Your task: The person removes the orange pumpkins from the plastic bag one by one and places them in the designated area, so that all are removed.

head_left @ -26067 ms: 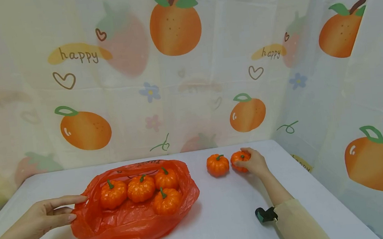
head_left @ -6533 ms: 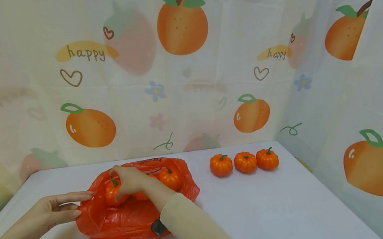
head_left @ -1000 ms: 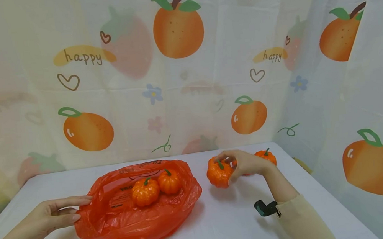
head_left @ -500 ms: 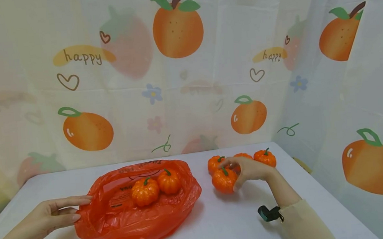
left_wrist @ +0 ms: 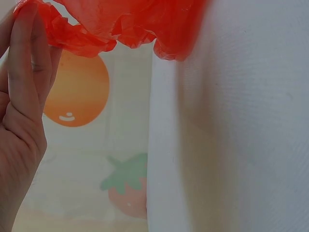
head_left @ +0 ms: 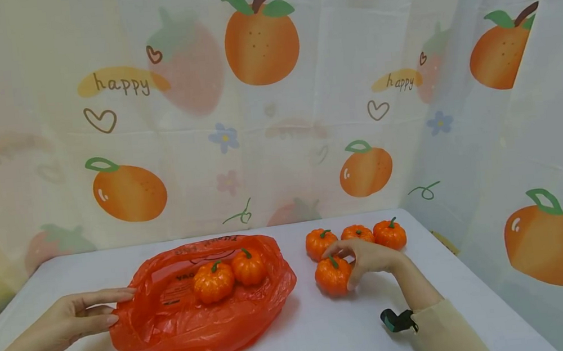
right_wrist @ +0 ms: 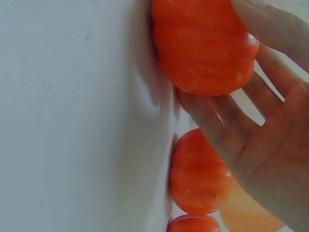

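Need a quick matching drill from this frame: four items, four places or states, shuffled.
Items:
1. left hand
2. right hand
3. bag
4. back row of three pumpkins

States:
A. holds two pumpkins inside
B. grips the front pumpkin on the table
C. stands untouched behind the right hand
D. touches the bag's rim with straight fingers

Pairs: 1-D, 2-B, 3-A, 4-C

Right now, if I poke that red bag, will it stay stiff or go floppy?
Probably floppy: the bag is thin, crinkled plastic that sags flat around two pumpkins. It likely weighs almost nothing, since its edge crumples against the left hand's fingers. It may slide easily.
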Demonstrator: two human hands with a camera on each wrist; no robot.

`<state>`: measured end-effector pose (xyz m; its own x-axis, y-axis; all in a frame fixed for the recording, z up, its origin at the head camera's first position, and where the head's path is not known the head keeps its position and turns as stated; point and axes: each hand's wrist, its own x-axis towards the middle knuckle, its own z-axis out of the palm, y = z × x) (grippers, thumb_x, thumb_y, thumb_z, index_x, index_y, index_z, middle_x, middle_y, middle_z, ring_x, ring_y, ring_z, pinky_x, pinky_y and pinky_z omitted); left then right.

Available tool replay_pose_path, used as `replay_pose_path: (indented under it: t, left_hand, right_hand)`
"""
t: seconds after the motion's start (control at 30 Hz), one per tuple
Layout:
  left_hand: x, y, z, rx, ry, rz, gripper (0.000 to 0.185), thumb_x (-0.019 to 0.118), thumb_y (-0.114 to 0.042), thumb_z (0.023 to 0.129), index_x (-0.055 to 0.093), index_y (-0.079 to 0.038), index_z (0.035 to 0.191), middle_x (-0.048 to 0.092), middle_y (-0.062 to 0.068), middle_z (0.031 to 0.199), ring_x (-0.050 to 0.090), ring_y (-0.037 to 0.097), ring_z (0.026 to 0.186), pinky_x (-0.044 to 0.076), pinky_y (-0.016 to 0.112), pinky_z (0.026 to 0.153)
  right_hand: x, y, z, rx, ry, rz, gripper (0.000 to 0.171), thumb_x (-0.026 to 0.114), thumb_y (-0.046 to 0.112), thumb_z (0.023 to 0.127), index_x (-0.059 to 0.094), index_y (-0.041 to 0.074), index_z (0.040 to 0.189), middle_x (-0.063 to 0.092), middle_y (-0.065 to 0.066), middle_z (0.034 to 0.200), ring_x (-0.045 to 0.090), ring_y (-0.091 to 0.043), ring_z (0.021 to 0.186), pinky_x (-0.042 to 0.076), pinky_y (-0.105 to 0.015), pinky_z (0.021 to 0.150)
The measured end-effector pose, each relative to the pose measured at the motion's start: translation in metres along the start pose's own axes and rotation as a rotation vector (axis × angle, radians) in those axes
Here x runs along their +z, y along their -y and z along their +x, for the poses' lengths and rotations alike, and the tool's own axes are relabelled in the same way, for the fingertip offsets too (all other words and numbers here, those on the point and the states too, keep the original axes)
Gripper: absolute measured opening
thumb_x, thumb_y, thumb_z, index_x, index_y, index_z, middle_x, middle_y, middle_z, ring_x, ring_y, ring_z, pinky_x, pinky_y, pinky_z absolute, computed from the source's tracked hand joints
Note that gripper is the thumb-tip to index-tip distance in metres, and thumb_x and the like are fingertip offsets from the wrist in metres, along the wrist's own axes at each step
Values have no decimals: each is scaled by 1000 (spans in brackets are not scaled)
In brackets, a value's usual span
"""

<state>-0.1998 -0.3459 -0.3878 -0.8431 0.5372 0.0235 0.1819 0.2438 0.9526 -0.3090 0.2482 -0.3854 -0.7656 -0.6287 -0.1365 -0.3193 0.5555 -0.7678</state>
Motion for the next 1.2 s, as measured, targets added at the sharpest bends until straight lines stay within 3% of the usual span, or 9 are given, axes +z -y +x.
replay_pose_path:
  t: [0.33,1.0,1.2]
  left_hand:
    - [1,0,0,-5,-17,12,42,46,1,99,48,5,141,67,-13,132,69,7,109,54,19,90]
    - [1,1,1,18,-4,0,42,46,2,99,46,6,141,66,-13,133,69,7,110,54,19,91]
    - [1,1,1,10,-14,8,42,47,2,99,47,6,141,67,-14,132,69,6,109,54,18,90]
  right_hand:
    - [2,1,-1,15,6,-17,65,81,5,66,62,24,125,58,-5,135,46,-31,131,56,-38,92]
    - [1,2,0,-10,40,9,65,82,8,71,60,21,131,55,-7,140,43,-36,135,52,-48,101]
    - [-2,6,-2,0,3,7,61,80,14,75,60,16,133,57,-7,137,47,-33,131,52,-47,100]
